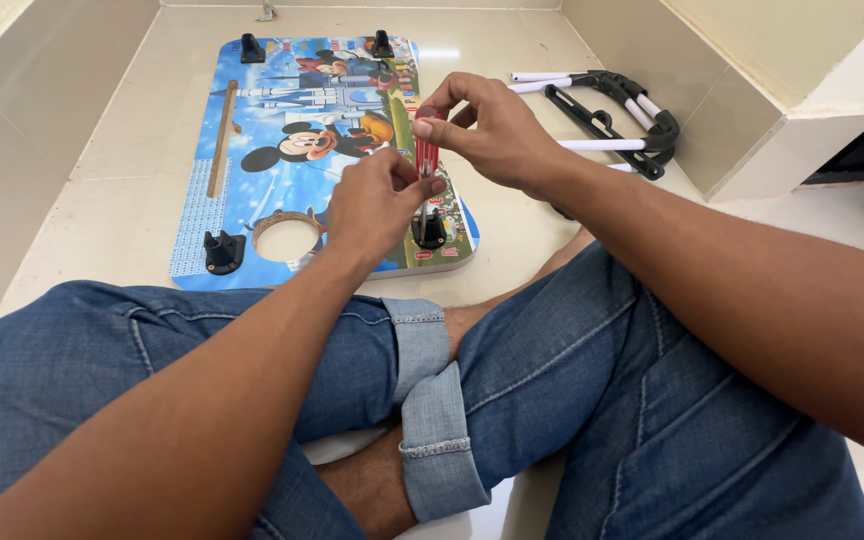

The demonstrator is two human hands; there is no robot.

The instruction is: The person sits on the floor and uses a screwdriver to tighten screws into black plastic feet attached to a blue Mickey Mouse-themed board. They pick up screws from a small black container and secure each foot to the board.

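A small red-handled tool [426,157], likely a screwdriver, stands upright between both hands. My right hand [487,130] pinches its top with thumb and fingers. My left hand [377,205] grips its lower part, just above a black bracket [429,231] at the near right corner of a blue cartoon-printed board [252,215]. The board lies flat on the beige floor in front of my crossed legs in jeans. The tool's tip is hidden by my left hand.
The board has black brackets at its other corners [223,252], [251,48], [381,44], a round cut-out [287,238] and a wooden strip [220,140]. Black-and-white folding leg frames [612,115] lie on the floor to the right, near a wall corner.
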